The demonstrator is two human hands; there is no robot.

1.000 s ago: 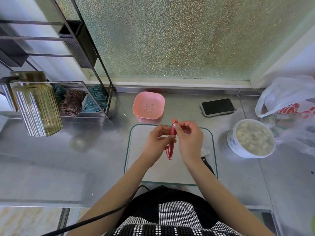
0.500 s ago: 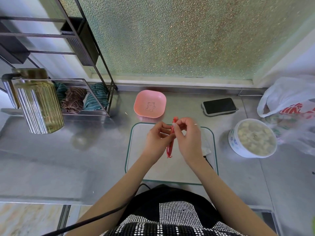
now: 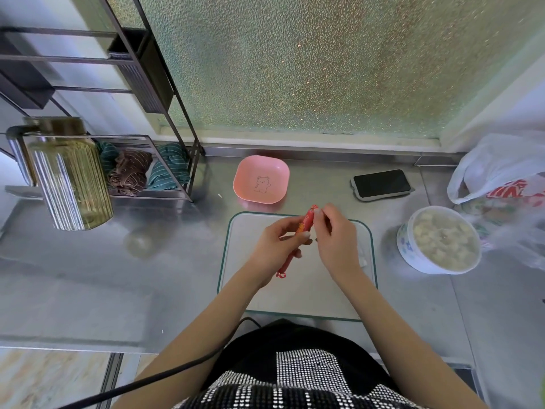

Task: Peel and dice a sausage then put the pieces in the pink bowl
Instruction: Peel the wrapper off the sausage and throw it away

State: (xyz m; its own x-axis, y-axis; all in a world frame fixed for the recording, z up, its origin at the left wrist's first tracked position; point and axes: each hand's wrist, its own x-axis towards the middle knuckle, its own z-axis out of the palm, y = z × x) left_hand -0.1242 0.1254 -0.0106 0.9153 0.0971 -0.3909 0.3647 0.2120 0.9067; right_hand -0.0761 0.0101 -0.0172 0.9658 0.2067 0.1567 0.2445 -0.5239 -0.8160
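A thin sausage (image 3: 306, 222) in a red wrapper is held above the glass cutting board (image 3: 298, 302), tilted with its top end away from me. My left hand (image 3: 275, 252) grips its middle. My right hand (image 3: 336, 243) pinches the wrapper at the top end with its fingertips. The lower twisted end of the wrapper sticks out below my left hand. The pink bowl (image 3: 261, 180), square with a bear drawing, sits empty just beyond the board. The knife is hidden behind my right arm.
A white bowl of pale food (image 3: 439, 240) stands right of the board, with plastic bags (image 3: 501, 184) behind it. A black phone (image 3: 381, 184) lies at the back right. A ribbed glass jug (image 3: 69, 175) and a metal rack with cloths (image 3: 144, 169) are on the left.
The sausage has tilted so its top leans right. My right fingers have shifted up to its top end. The camera view has moved slightly.
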